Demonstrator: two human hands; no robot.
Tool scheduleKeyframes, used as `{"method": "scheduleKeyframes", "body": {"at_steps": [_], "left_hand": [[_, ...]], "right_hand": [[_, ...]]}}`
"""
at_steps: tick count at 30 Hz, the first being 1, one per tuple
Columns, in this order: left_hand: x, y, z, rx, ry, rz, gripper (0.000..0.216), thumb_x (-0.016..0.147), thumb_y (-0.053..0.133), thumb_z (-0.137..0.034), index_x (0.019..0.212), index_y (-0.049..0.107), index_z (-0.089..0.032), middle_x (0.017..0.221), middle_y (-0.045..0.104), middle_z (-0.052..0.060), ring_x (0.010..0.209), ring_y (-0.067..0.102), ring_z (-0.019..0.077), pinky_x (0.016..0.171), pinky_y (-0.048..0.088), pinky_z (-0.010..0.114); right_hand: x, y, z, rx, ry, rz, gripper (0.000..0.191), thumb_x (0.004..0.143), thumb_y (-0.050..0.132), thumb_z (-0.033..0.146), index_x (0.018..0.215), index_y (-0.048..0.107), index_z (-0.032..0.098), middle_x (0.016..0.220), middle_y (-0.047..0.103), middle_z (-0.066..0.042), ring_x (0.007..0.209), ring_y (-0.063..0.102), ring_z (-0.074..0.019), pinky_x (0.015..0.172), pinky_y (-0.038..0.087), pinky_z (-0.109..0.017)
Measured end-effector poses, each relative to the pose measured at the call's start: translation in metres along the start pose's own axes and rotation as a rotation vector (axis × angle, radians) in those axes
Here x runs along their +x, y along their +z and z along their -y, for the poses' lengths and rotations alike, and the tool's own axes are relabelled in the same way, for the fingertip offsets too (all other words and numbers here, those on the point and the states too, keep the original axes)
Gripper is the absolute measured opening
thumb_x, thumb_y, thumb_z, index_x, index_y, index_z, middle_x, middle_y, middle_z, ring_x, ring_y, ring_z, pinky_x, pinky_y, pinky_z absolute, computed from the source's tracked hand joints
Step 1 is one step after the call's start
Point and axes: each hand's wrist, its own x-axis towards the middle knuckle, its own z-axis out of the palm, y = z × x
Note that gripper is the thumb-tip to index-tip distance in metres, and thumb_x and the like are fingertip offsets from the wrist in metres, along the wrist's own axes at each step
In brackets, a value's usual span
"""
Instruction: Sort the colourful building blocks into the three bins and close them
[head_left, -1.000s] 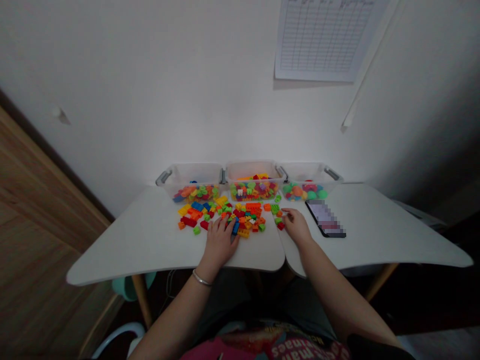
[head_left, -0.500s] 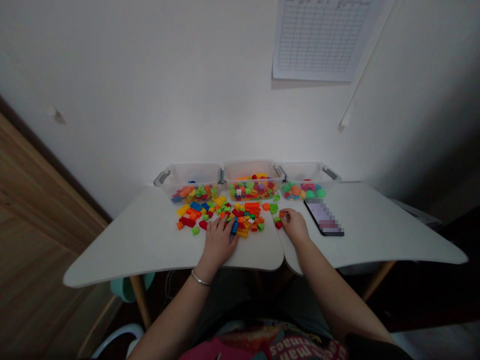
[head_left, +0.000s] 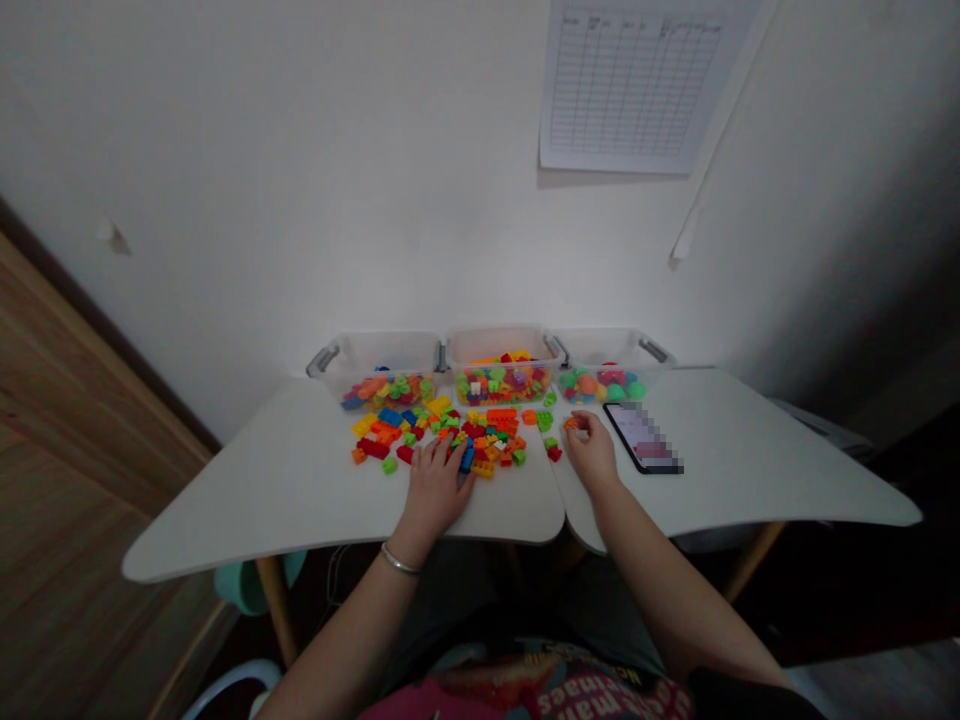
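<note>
Orange brick (head_left: 573, 424) is pinched between thumb and fingers of right hand (head_left: 593, 456), by right table (head_left: 727, 445); long axis can't be told. Left hand (head_left: 437, 484) is laid open on blocky, studded plastic bricks (head_left: 502, 420).

The single view looks out from the person's head, forward and down over the tables (head_left: 285, 510) toward the wall (head_left: 337, 200) in front of us, near enough that the shirt (head_left: 555, 690) edges in at the bottom and the left hand (head_left: 435, 485) and right hand (head_left: 592, 455) sit below centre.
</note>
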Motion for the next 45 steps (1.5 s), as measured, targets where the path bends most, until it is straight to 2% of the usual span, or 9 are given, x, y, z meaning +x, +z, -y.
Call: {"method": "scheduleKeyframes", "body": {"at_steps": [4, 8, 13, 18, 22, 28, 36, 41, 45], "left_hand": [[0.0, -0.002, 0.0, -0.005, 0.002, 0.01, 0.053, 0.085, 0.057, -0.036, 0.136, 0.054, -0.02, 0.14, 0.054, 0.014, 0.13, 0.046, 0.0342, 0.111, 0.031, 0.059], [0.0, -0.002, 0.0, 0.002, -0.003, 0.012, 0.054, 0.085, 0.057, -0.037, 0.136, 0.054, -0.02, 0.14, 0.054, 0.015, 0.13, 0.045, 0.0341, 0.112, 0.031, 0.058], [0.0, 0.0, 0.002, -0.001, 0.0, 0.011, 0.053, 0.086, 0.056, -0.038, 0.136, 0.054, -0.02, 0.141, 0.054, 0.014, 0.13, 0.045, 0.0341, 0.112, 0.031, 0.058], [0.0, 0.0, 0.003, -0.004, -0.005, 0.016, 0.053, 0.086, 0.056, -0.039, 0.136, 0.054, -0.02, 0.142, 0.053, 0.014, 0.13, 0.045, 0.0339, 0.112, 0.03, 0.058], [0.001, -0.001, 0.003, -0.01, -0.008, 0.021, 0.053, 0.087, 0.055, -0.039, 0.137, 0.053, -0.021, 0.142, 0.052, 0.013, 0.131, 0.044, 0.0338, 0.112, 0.03, 0.058], [0.002, 0.0, 0.004, -0.019, -0.007, 0.025, 0.054, 0.086, 0.056, -0.038, 0.136, 0.054, -0.02, 0.141, 0.053, 0.014, 0.13, 0.045, 0.0341, 0.112, 0.03, 0.059], [0.001, 0.0, 0.005, -0.024, -0.008, 0.029, 0.053, 0.086, 0.056, -0.038, 0.136, 0.054, -0.02, 0.14, 0.054, 0.015, 0.13, 0.045, 0.0341, 0.112, 0.03, 0.059], [0.0, 0.001, 0.005, -0.024, -0.009, 0.006, 0.053, 0.085, 0.057, -0.037, 0.136, 0.054, -0.022, 0.14, 0.055, 0.014, 0.13, 0.045, 0.0335, 0.112, 0.03, 0.058], [0.0, 0.002, 0.005, -0.022, -0.013, 0.006, 0.053, 0.085, 0.057, -0.037, 0.136, 0.054, -0.022, 0.14, 0.054, 0.013, 0.13, 0.046, 0.0335, 0.112, 0.031, 0.058]], "right_hand": [[0.012, -0.004, 0.016, 0.088, -0.056, -0.215, 0.032, 0.081, 0.054, 0.04, 0.103, 0.061, 0.017, 0.101, 0.066, -0.011, 0.088, 0.059, -0.0211, 0.084, 0.047, -0.037], [0.039, 0.0, 0.045, 0.215, -0.053, -0.324, 0.035, 0.081, 0.055, 0.042, 0.107, 0.057, 0.018, 0.106, 0.064, -0.011, 0.089, 0.059, -0.019, 0.08, 0.048, -0.032], [0.082, 0.015, 0.077, 0.322, -0.03, -0.32, 0.032, 0.082, 0.053, 0.04, 0.105, 0.055, 0.018, 0.106, 0.064, -0.009, 0.087, 0.06, -0.0163, 0.076, 0.047, -0.028], [0.103, 0.028, 0.092, 0.112, -0.158, -0.18, 0.018, 0.082, 0.056, 0.034, 0.09, 0.063, 0.019, 0.094, 0.068, -0.007, 0.09, 0.056, -0.0202, 0.085, 0.044, -0.034], [0.105, 0.037, 0.089, -0.028, -0.157, -0.133, 0.014, 0.08, 0.058, 0.029, 0.086, 0.066, 0.02, 0.091, 0.068, -0.007, 0.093, 0.055, -0.0239, 0.09, 0.042, -0.037], [0.104, 0.046, 0.077, -0.015, -0.129, -0.135, 0.021, 0.084, 0.054, 0.033, 0.087, 0.07, 0.02, 0.093, 0.071, -0.01, 0.098, 0.056, -0.0256, 0.095, 0.041, -0.04], [0.101, 0.031, 0.073, 0.056, -0.253, 0.053, 0.02, 0.083, 0.054, 0.027, 0.093, 0.07, 0.02, 0.106, 0.072, -0.009, 0.104, 0.06, -0.0233, 0.093, 0.044, -0.039], [0.071, 0.018, 0.06, 0.078, -0.221, -0.054, 0.028, 0.082, 0.052, 0.03, 0.1, 0.069, 0.018, 0.106, 0.07, -0.011, 0.099, 0.061, -0.0235, 0.085, 0.048, -0.038], [0.036, 0.016, 0.029, 0.061, -0.115, 0.008, 0.027, 0.08, 0.051, 0.032, 0.092, 0.071, 0.019, 0.099, 0.072, -0.01, 0.096, 0.062, -0.0246, 0.081, 0.051, -0.039]]}}
